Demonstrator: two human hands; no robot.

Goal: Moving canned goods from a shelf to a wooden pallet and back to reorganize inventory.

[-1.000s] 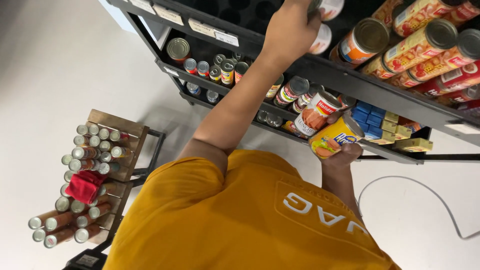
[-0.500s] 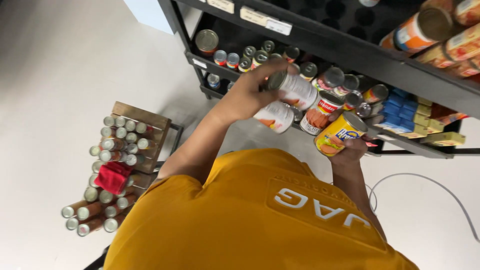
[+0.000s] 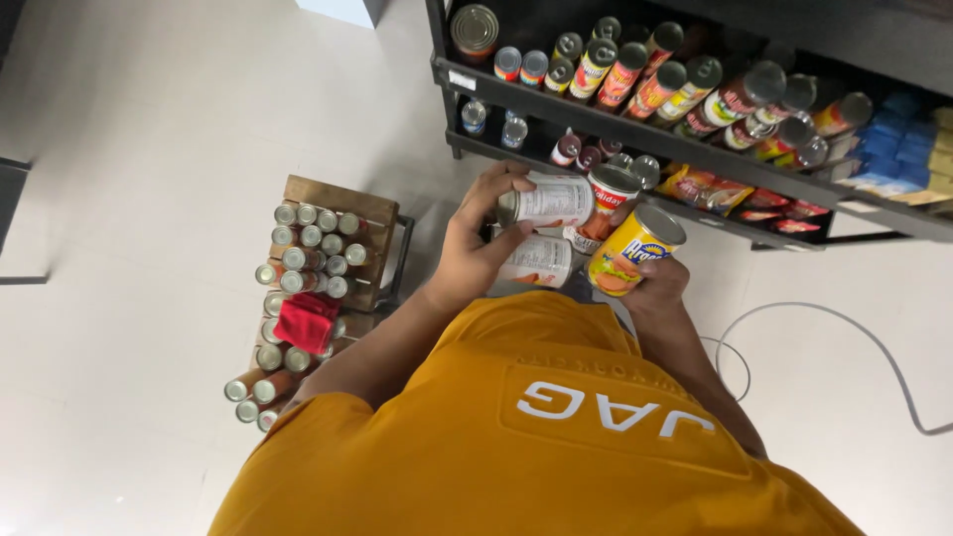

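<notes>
The left hand point(image 3: 476, 243) is gripping a white-labelled can point(image 3: 549, 201); the right hand point(image 3: 657, 283), mostly hidden, is clutching a yellow can point(image 3: 630, 253). More cans point(image 3: 556, 260) between are partly covered.

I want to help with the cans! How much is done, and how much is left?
Done: the black shelf already holds rows of cans. In hand: the left hand grips a white can and the right hand a yellow can, with more cans bunched between them. Left: many floor cans sit on the wooden crate.
</notes>
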